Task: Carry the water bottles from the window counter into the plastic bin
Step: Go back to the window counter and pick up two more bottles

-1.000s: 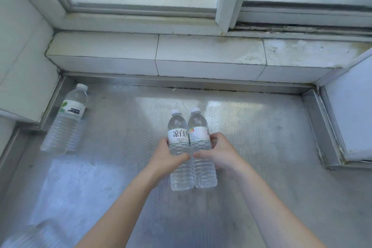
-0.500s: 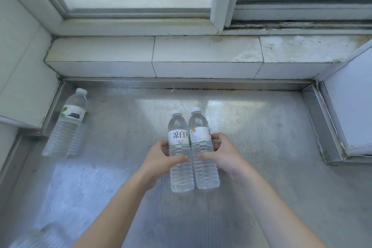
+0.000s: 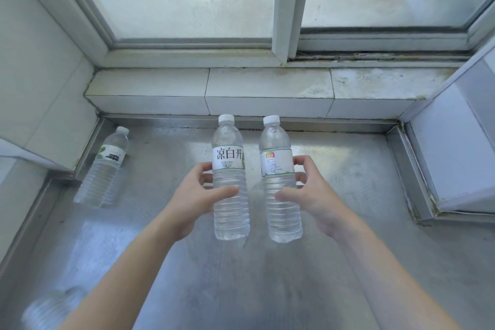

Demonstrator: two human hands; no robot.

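My left hand (image 3: 197, 195) grips a clear water bottle with a white label and large black characters (image 3: 230, 161), held upright above the steel counter (image 3: 348, 262). My right hand (image 3: 312, 195) grips a second clear bottle with a white and green label (image 3: 277, 163), also upright and lifted. A small gap separates the two bottles. A third bottle with a green and white label (image 3: 103, 169) lies on its side at the counter's left edge. Another clear bottle (image 3: 51, 308), blurred, lies at the bottom left corner. The plastic bin is not in view.
A tiled ledge (image 3: 267, 94) and a window frame (image 3: 284, 8) run behind the counter. A tiled wall (image 3: 34, 88) closes the left side, and a white panel (image 3: 460, 147) with a metal rim stands at the right.
Both hands have raised their bottles off the counter and toward me, and the two bottles, side by side before, have moved apart.
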